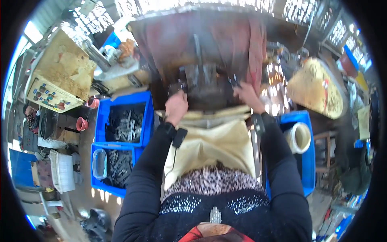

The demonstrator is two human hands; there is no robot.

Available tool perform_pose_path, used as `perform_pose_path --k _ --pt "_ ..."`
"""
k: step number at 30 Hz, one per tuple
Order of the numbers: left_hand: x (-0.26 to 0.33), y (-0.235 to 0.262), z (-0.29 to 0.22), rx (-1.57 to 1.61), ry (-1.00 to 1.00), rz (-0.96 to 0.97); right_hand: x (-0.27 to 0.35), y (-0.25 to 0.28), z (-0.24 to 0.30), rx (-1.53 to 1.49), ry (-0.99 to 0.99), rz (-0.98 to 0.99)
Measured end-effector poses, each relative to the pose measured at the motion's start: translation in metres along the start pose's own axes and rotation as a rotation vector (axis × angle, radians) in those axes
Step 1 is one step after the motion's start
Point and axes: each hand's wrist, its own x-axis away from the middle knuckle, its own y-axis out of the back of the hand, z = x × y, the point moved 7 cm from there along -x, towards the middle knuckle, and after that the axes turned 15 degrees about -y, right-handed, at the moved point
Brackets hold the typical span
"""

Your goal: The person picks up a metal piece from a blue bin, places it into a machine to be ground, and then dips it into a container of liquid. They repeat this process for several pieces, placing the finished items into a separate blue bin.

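My left hand (176, 108) is closed at the near left of a dark, hooded work recess. A small dark piece (177, 86) shows at its fingertips, too blurred to name. Across from it, my right hand (250, 97) bends its fingers around a slim dark metallic piece (234, 82), whose kind I cannot make out. Between the hands, farther back, stands a grey metal block (201, 76) with an upright rod (197, 44) above it. A reddish cloth (255, 48) hangs down the right side of the hood. A cream apron (209, 141) covers my lap.
Left of me, two blue crates (123, 97) hold many dark strip-like metal pieces; a clear plastic tub (99, 163) sits in the nearer one. On the right, a blue bin (308, 161) holds a cream bucket (298, 138). Pink cups (82, 124) stand beyond the left crates.
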Motion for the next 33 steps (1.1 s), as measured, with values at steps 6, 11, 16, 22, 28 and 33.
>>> perform_pose_path --k 6,11,16,22,28,33 --pt "0.021 0.011 -0.005 0.055 0.029 -0.007 -0.018 -0.011 0.081 0.036 0.076 -0.176" --pt "0.025 0.012 -0.002 0.076 0.045 0.012 -0.019 -0.043 0.196 0.246 0.560 -0.539" --pt "0.020 0.011 -0.004 0.097 -0.004 -0.015 -0.034 -0.077 0.240 0.360 0.488 -0.562" --pt "0.015 0.009 -0.004 0.114 -0.010 0.021 -0.057 -0.091 0.251 0.519 0.523 -0.566" --pt "0.018 0.016 -0.005 0.136 -0.001 -0.017 -0.063 -0.096 0.250 0.583 0.508 -0.604" --pt "0.021 0.026 -0.007 0.192 0.018 -0.108 -0.066 -0.095 0.251 0.577 0.470 -0.602"
